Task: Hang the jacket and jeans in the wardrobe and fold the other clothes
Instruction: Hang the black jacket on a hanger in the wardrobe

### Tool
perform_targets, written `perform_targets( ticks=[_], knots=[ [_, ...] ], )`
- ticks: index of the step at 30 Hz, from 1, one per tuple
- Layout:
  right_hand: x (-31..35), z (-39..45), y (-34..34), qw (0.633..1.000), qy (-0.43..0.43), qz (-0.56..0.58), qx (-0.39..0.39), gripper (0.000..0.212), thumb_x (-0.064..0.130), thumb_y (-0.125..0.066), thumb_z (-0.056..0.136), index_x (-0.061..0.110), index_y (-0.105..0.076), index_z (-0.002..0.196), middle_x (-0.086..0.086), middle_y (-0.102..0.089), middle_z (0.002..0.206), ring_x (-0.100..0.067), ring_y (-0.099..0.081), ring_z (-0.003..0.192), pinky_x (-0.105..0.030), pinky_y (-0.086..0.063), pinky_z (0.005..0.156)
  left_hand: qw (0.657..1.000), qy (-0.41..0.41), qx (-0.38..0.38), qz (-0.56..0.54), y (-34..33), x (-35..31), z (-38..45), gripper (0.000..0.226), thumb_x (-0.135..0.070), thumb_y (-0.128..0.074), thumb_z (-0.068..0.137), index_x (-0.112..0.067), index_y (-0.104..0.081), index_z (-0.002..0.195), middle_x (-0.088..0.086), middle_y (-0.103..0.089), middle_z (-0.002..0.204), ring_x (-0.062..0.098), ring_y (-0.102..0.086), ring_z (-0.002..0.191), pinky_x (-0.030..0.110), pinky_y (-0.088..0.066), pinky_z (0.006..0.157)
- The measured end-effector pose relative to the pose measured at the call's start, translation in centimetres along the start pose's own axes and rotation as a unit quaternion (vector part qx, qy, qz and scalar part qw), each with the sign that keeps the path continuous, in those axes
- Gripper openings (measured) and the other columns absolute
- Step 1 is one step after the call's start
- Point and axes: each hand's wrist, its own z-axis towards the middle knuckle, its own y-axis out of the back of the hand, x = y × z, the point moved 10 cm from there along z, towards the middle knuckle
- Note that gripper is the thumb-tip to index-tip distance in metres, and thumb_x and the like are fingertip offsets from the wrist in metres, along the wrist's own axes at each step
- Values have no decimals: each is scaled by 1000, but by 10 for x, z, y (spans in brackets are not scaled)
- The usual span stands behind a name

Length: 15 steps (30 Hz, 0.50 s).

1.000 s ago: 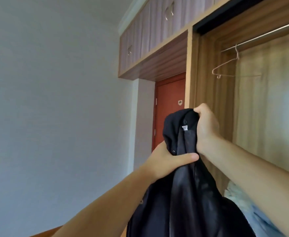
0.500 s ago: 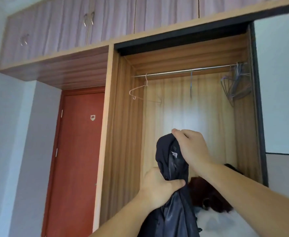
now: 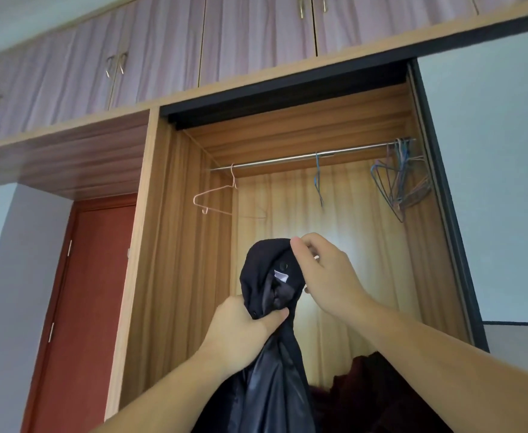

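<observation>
While the left hand (image 3: 244, 326), arm raised, grips the bunched black jacket (image 3: 272, 307) below its collar, the right hand (image 3: 325, 276) just beside and above it pinches the collar top with curled fingers, beneath the wardrobe rail (image 3: 287, 159).

Both forearms reach up and forward. The left hand (image 3: 244, 326) has a closed grip, thumb pressed across. The right hand (image 3: 325, 273), higher, curls its fingers, apparently pinching with thumb and forefinger.
</observation>
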Motion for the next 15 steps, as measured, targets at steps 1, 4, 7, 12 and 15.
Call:
perform_targets(
  ticks=[1, 4, 7, 12, 15],
  knots=[
    [-7, 6, -1, 1000, -5, 3, 4, 30, 51, -44, 95, 27, -57, 82, 9, -62, 80, -10, -60, 68, -34, -55, 70, 1000, 1, -11, 6, 1, 3, 9, 11, -26, -70, 87, -17, -74, 86, -5, -75, 81, 8, -71, 79, 30, -58, 79],
    [-31, 27, 0, 1000, -10, -16, 3, 27, 51, -44, 95, 29, -57, 85, 7, -63, 82, -16, -66, 79, -34, -53, 68, 999, 6, -38, 26, 0, 15, 40, 18, -30, -70, 85, -12, -73, 84, 0, -74, 80, 14, -71, 78, 37, -58, 80],
    [-59, 52, -1, 997, -17, -71, -3, 23, 49, -47, 93, 29, -56, 86, 7, -62, 81, -14, -66, 77, -27, -45, 60, 998, 0, -56, 29, -3, 27, 79, 19, -32, -71, 84, -13, -72, 84, -1, -74, 80, 14, -70, 78, 37, -58, 79],
    [-95, 96, -4, 988, -20, -148, -41, 16, 44, -54, 90, 28, -56, 89, 6, -62, 78, -14, -59, 68, -28, -44, 60, 996, -51, -72, 17, -6, 35, 148, 13, -31, -71, 85, -18, -68, 81, -4, -71, 78, 11, -66, 75, 20, -52, 65],
    [-110, 125, -7, 975, -14, -211, -66, 15, 40, -55, 89, 25, -56, 93, 6, -61, 79, -14, -59, 72, -30, -45, 63, 993, -91, -73, -1, -4, 39, 192, 20, -27, -72, 86, -22, -60, 71, -9, -63, 67, 4, -59, 64, 8, -39, 46]
  ],
)
